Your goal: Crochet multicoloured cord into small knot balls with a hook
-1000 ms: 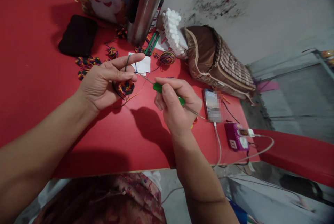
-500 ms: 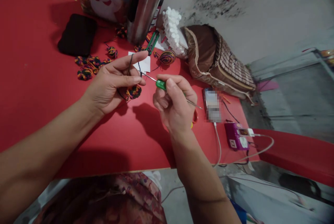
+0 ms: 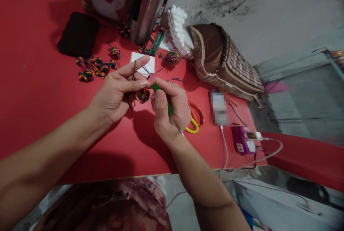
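Between thumb and fingers, my left hand [image 3: 120, 89] pinches a small multicoloured crochet piece [image 3: 142, 95], with dark yarn looped over its raised index finger. My right hand [image 3: 173, 107] is closed around the green handle of a crochet hook [image 3: 170, 109]. The hook's metal tip meets the yarn beside my left fingertips, and its other metal end sticks out below my right palm. A ball of multicoloured yarn [image 3: 172, 58] lies on the red table beyond the hands. To the left are several finished-looking crochet pieces [image 3: 94, 66] and a smaller yarn ball [image 3: 115, 52].
On the red table [image 3: 107, 155] lie scissors [image 3: 197, 114] with red and yellow handles, a phone [image 3: 219, 107] on a cable, and a purple power adapter [image 3: 243, 140]. Behind stand a metal cylinder [image 3: 150, 12], a green cutter [image 3: 156, 43], a brown bag [image 3: 225, 59] and a black pouch [image 3: 78, 33].
My right hand has moved left, closer to my left hand, and the hook has tilted steeper. The scissors' handles are now more exposed. My left hand keeps its grip.
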`<control>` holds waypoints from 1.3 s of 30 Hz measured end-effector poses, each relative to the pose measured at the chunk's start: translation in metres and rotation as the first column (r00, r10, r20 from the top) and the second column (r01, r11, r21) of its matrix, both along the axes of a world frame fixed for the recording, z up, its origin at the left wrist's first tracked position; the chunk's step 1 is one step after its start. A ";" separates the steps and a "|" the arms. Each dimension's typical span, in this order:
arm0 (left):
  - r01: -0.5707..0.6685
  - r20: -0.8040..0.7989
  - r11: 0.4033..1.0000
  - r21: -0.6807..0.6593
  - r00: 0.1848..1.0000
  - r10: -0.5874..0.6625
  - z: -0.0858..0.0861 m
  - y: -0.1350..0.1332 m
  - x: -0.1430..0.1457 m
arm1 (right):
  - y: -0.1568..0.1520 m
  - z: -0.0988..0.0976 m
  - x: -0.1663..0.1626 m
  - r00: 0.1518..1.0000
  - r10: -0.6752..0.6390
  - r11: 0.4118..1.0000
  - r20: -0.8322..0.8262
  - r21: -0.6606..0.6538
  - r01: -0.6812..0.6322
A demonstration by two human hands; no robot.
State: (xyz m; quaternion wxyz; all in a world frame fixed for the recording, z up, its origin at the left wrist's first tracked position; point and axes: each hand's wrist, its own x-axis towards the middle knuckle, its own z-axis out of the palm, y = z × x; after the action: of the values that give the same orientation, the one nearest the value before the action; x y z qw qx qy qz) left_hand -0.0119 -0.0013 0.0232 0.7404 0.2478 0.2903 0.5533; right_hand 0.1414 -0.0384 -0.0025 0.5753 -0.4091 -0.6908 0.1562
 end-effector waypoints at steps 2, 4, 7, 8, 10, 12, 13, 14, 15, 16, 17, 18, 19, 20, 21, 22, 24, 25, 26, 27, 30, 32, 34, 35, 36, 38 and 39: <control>0.032 0.022 0.999 -0.029 0.999 -0.031 0.002 0.004 -0.006 | 0.003 0.001 0.004 0.997 0.057 0.997 -0.044 -0.042 -0.059; 0.040 0.037 0.995 -0.086 0.999 -0.037 0.006 0.008 -0.011 | 0.007 0.004 0.007 0.989 0.099 0.989 -0.114 -0.100 -0.110; 0.031 0.030 0.984 -0.175 0.999 -0.026 0.012 0.010 -0.017 | 0.011 0.008 0.010 0.961 0.139 0.973 -0.239 -0.147 -0.177; 0.037 0.017 0.981 -0.192 0.999 -0.034 0.014 0.011 -0.018 | 0.013 0.010 0.010 0.948 0.154 0.967 -0.279 -0.152 -0.202; 0.054 0.003 0.973 -0.223 0.999 -0.054 0.018 0.011 -0.019 | 0.014 0.013 0.012 0.920 0.187 0.953 -0.344 -0.163 -0.255; 0.066 0.018 0.966 -0.250 0.998 -0.063 0.020 0.010 -0.020 | 0.015 0.017 0.014 0.898 0.216 0.937 -0.382 -0.177 -0.301; 0.076 0.033 0.963 -0.259 0.997 -0.070 0.021 0.010 -0.020 | 0.016 0.019 0.016 0.891 0.226 0.928 -0.394 -0.189 -0.319; 0.091 0.046 0.960 -0.264 0.996 -0.081 0.021 0.010 -0.021 | 0.016 0.021 0.018 0.884 0.233 0.920 -0.405 -0.202 -0.335; 0.112 0.055 0.958 -0.264 0.993 -0.101 0.020 0.011 -0.021 | 0.017 0.022 0.019 0.878 0.238 0.912 -0.416 -0.215 -0.349; 0.139 0.062 0.955 -0.261 0.990 -0.128 0.018 0.011 -0.023 | 0.017 0.023 0.021 0.872 0.239 0.904 -0.428 -0.229 -0.361; 0.169 0.071 0.952 -0.255 0.985 -0.156 0.017 0.012 -0.024 | 0.017 0.024 0.022 0.866 0.238 0.897 -0.440 -0.243 -0.369; 0.197 0.089 0.949 -0.247 0.980 -0.181 0.015 0.012 -0.025 | 0.018 0.025 0.023 0.862 0.233 0.891 -0.450 -0.256 -0.375; 0.223 0.112 0.945 -0.237 0.973 -0.202 0.013 0.013 -0.026 | 0.018 0.026 0.024 0.860 0.227 0.887 -0.458 -0.267 -0.376; 0.246 0.136 0.942 -0.227 0.966 -0.219 0.012 0.014 -0.027 | 0.018 0.027 0.024 0.859 0.221 0.884 -0.462 -0.277 -0.377; 0.257 0.156 0.941 -0.221 0.961 -0.226 0.011 0.014 -0.027 | 0.018 0.027 0.025 0.858 0.220 0.882 -0.464 -0.281 -0.378; 0.256 0.167 0.941 -0.221 0.961 -0.222 0.010 0.014 -0.027 | 0.018 0.028 0.025 0.857 0.222 0.881 -0.465 -0.282 -0.381; 0.231 0.159 0.945 -0.232 0.967 -0.198 0.011 0.014 -0.026 | 0.018 0.028 0.025 0.857 0.232 0.879 -0.460 -0.278 -0.387; 0.221 0.146 0.945 -0.239 0.971 -0.190 0.011 0.014 -0.025 | 0.018 0.029 0.025 0.860 0.235 0.880 -0.454 -0.276 -0.386; 0.215 0.134 0.945 -0.245 0.973 -0.187 0.012 0.013 -0.024 | 0.018 0.029 0.025 0.864 0.233 0.882 -0.446 -0.277 -0.381; 0.215 0.124 0.945 -0.246 0.974 -0.189 0.012 0.013 -0.024 | 0.017 0.029 0.025 0.871 0.226 0.887 -0.436 -0.278 -0.369; 0.208 0.102 0.951 -0.227 0.977 -0.189 0.011 0.012 -0.022 | 0.017 0.028 0.025 0.889 0.196 0.905 -0.414 -0.273 -0.327; 0.193 0.108 0.957 -0.217 0.979 -0.173 0.010 0.012 -0.021 | 0.016 0.028 0.024 0.894 0.178 0.907 -0.411 -0.284 -0.311; 0.181 0.115 0.959 -0.219 0.981 -0.159 0.010 0.012 -0.021 | 0.017 0.028 0.024 0.888 0.179 0.902 -0.423 -0.291 -0.320; 0.175 0.108 0.959 -0.222 0.982 -0.155 0.010 0.012 -0.021 | 0.017 0.028 0.024 0.881 0.188 0.898 -0.434 -0.287 -0.333; 0.173 0.091 0.959 -0.224 0.984 -0.156 0.010 0.013 -0.021 | 0.017 0.028 0.024 0.872 0.202 0.895 -0.445 -0.277 -0.349; 0.177 0.049 0.960 -0.218 0.984 -0.171 0.009 0.014 -0.023 | 0.017 0.029 0.024 0.863 0.220 0.891 -0.454 -0.267 -0.368; 0.184 0.035 0.960 -0.211 0.983 -0.181 0.009 0.015 -0.024 | 0.017 0.029 0.024 0.865 0.221 0.890 -0.451 -0.270 -0.368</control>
State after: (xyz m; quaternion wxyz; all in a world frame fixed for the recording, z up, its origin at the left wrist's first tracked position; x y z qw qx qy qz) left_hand -0.0355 0.0135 0.0321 0.8127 0.1883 0.3183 0.4503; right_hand 0.1657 -0.0216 0.0264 0.5939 -0.3500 -0.5718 0.4448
